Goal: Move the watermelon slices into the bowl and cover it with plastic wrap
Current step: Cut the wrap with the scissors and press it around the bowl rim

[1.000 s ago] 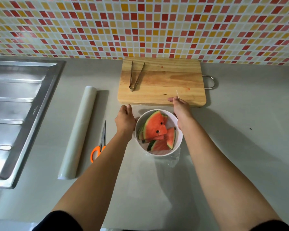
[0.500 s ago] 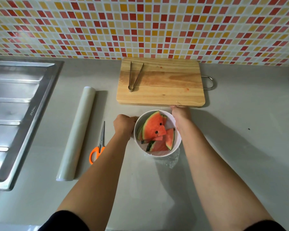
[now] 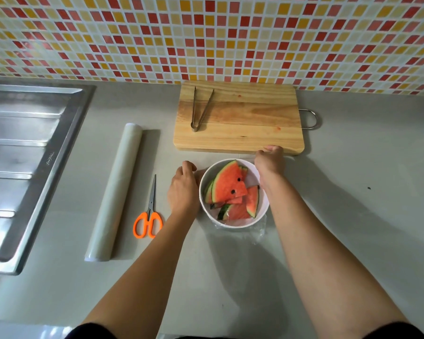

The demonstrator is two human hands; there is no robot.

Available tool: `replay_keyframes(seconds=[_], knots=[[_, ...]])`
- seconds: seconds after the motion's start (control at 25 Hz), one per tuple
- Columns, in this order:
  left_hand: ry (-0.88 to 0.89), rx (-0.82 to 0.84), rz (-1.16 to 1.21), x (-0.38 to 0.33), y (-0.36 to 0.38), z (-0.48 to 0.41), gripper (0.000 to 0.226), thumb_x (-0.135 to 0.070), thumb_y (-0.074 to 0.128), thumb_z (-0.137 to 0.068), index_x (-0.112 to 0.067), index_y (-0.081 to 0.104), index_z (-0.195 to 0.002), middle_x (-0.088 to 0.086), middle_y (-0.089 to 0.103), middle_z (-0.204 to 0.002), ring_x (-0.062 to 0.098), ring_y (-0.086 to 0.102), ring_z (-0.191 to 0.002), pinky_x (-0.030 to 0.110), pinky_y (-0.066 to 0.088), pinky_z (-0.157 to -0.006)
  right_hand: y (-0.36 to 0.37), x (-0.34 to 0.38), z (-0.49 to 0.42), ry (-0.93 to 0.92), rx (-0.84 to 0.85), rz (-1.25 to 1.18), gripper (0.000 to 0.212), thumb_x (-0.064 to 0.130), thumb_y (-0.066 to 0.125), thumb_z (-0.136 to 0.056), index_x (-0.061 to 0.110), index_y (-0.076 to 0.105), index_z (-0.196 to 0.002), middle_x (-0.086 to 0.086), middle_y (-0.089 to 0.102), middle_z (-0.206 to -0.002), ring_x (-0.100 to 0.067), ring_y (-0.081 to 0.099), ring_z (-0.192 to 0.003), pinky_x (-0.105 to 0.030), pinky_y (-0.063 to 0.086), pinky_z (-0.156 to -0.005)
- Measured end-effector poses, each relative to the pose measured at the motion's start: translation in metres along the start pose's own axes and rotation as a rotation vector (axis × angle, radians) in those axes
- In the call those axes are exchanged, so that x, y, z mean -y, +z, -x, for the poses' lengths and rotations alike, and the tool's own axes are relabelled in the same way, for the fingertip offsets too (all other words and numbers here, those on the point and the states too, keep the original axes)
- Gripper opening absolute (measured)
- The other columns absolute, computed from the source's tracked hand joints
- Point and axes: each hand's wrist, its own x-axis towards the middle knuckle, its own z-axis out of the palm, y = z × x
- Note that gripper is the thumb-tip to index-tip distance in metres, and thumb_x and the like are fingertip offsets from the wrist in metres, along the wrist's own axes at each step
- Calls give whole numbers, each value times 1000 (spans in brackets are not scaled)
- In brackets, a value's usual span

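Note:
Several watermelon slices (image 3: 231,189) lie in a white bowl (image 3: 263,211) on the grey counter, just in front of the cutting board. Clear plastic wrap (image 3: 256,232) lies over the bowl and bunches at its near edge. My left hand (image 3: 184,189) sits against the bowl's left side, fingers curled on the wrap's edge. My right hand (image 3: 269,162) is at the bowl's far right rim, fingers curled down over the wrap, touching the board's front edge. The film itself is hard to see between my hands.
A wooden cutting board (image 3: 240,133) with metal tongs (image 3: 201,110) lies behind the bowl. The plastic wrap roll (image 3: 115,194) and orange-handled scissors (image 3: 148,216) lie left of my left hand. A steel sink (image 3: 22,162) fills the far left. A tiled wall stands behind.
Both hands came back from the board's front edge and dropped down beside the bowl, drawing the film's far edge down over the rim.

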Motion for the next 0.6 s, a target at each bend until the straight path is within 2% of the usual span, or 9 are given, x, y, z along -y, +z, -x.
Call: replay_keyframes(seconds=[0.12,0.2,0.24,0.28,0.32,0.36,0.44,0.52,0.6], knots=[[25,-4,-68,13,-1,2,16,-15,47,-92,-10,48,-108,13,54,-109,32,53,-93,35,33,-64,-1,1,0,-2,14,1,33,10,46,-86,12,47,-119,-12,58,-119,-19,52,-85,-26,40,-71],[0,-121,148,21,-8,-4,15,-13,46,-93,-7,56,-101,11,58,-102,32,56,-94,27,34,-67,0,1,-1,-10,19,4,33,10,47,-85,12,48,-118,-12,58,-119,-19,52,-85,-26,39,-71],[-7,-173,363,20,-13,-8,18,-17,44,-95,-9,60,-100,7,62,-99,29,59,-95,22,37,-68,0,1,-1,-11,21,4,34,11,47,-85,13,48,-119,-12,58,-119,-19,52,-85,-26,40,-71],[-1,-136,630,15,-18,-12,27,-25,39,-98,-12,61,-103,3,65,-102,23,62,-99,16,41,-74,0,1,-1,-8,25,5,34,11,47,-85,13,48,-119,-11,58,-119,-19,52,-85,-26,39,-70],[15,-9,889,6,-21,-12,39,-37,31,-99,-15,60,-112,1,65,-112,16,61,-107,14,42,-87,0,2,-1,-1,29,6,34,11,47,-85,14,47,-119,-10,58,-118,-19,51,-84,-26,39,-70],[33,145,1060,-3,-21,-10,51,-47,22,-97,-18,56,-122,1,61,-123,12,57,-116,18,40,-98,0,2,-1,6,33,4,35,11,46,-85,14,47,-120,-10,57,-118,-18,51,-82,-26,38,-69],[34,348,1120,-14,-16,-1,64,-57,12,-93,-21,50,-130,-4,54,-133,9,51,-123,27,38,-105,-1,1,-1,17,32,-14,35,12,46,-86,15,47,-121,-9,57,-117,-15,51,-77,-24,38,-66],[-2,411,1101,-19,-9,6,67,-60,9,-93,-24,52,-128,-9,58,-129,9,56,-117,31,43,-101,-1,1,0,19,16,-46,34,12,46,-87,14,46,-121,-9,57,-118,-13,51,-75,-23,39,-63],[-34,413,1075,-20,-7,7,69,-61,8,-93,-25,57,-124,-9,64,-121,9,61,-109,28,48,-92,-1,1,0,4,-13,-56,33,12,45,-88,13,46,-121,-10,56,-120,-17,51,-81,-25,39,-68]])
